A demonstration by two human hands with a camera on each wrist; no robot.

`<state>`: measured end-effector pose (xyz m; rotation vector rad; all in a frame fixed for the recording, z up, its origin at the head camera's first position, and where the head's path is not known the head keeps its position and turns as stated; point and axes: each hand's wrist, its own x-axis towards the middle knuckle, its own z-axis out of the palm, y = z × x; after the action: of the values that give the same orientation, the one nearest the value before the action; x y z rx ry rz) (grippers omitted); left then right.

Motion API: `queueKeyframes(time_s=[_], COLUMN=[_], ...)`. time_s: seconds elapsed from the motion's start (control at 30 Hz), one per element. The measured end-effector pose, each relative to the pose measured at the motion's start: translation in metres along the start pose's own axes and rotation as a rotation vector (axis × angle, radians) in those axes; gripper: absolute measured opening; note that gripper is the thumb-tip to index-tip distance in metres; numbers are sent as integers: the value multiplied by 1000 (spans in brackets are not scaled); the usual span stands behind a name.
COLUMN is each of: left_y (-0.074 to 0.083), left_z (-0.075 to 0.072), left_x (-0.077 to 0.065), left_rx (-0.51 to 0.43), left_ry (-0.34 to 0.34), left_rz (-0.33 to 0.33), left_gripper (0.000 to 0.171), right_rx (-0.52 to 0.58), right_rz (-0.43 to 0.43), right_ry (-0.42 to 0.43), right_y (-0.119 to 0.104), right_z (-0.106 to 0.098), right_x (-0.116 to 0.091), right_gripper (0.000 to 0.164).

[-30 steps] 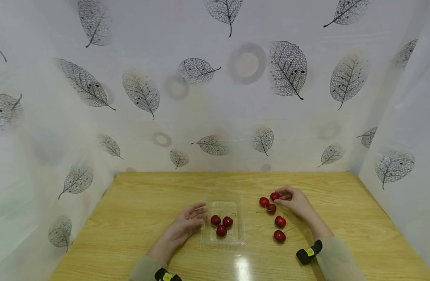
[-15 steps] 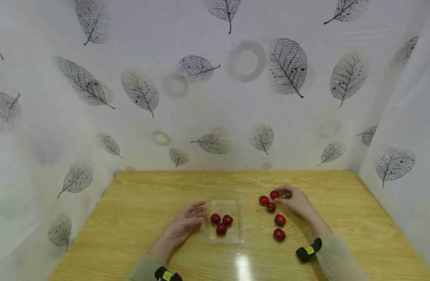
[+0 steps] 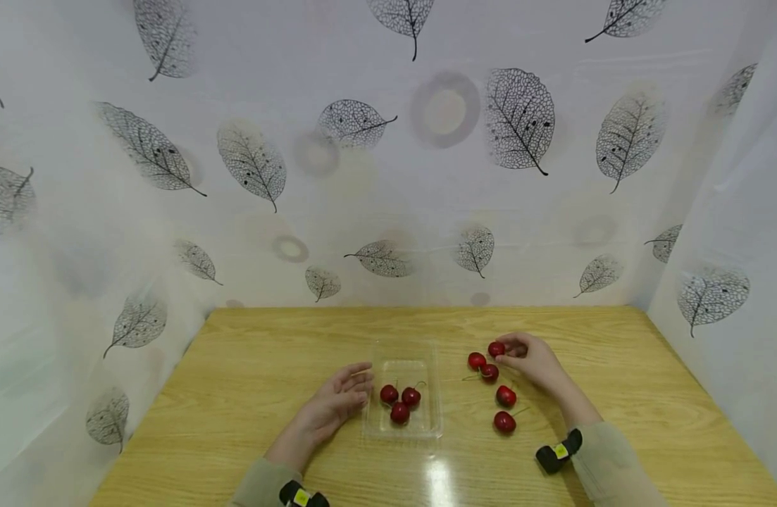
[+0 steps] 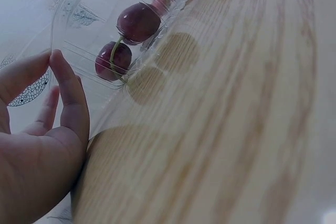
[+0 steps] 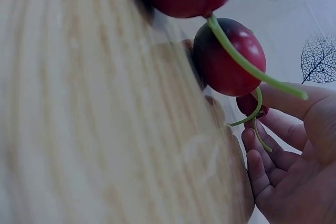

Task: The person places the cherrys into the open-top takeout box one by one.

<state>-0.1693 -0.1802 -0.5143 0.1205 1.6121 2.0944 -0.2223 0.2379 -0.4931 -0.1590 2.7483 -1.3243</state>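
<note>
My right hand (image 3: 532,362) pinches a dark red cherry (image 3: 496,349) between thumb and fingertips at the back right of the group. In the right wrist view this cherry (image 5: 247,105) is partly hidden behind a nearer one. Two cherries (image 3: 477,361) lie just left of the fingertips, and two more (image 3: 505,396) lie nearer the front. A clear plastic box (image 3: 434,415) stands mid-table with three cherries (image 3: 399,412) inside. My left hand (image 3: 334,405) is beside the box, its relaxed fingers and thumb at the left rim; the left wrist view shows the fingertips (image 4: 59,59) at that rim.
A wood-grain table (image 3: 268,352) lies under everything. White curtains (image 3: 388,197) printed with leaves hang behind it and at both sides. Black bands (image 3: 556,454) with small devices are on both wrists. Thin green stems (image 5: 252,72) stick out from the cherries.
</note>
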Motion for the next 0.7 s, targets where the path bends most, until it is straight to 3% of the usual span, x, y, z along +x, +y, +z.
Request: queueKeyframes(time_s=[0.37,0.7], left_y=[-1,-2], left_z=[-1,-1], left_x=[1,1], left_rx=[5,12], left_ry=[-3,-4], left_rz=[-6,1], left_gripper=[73,73], right_rx=[4,7], right_rz=[-15,-42], right_ry=[3,0], right_y=[0,-15], right_z=[-1,1], right_x=[0,-1], right_gripper=[38,42])
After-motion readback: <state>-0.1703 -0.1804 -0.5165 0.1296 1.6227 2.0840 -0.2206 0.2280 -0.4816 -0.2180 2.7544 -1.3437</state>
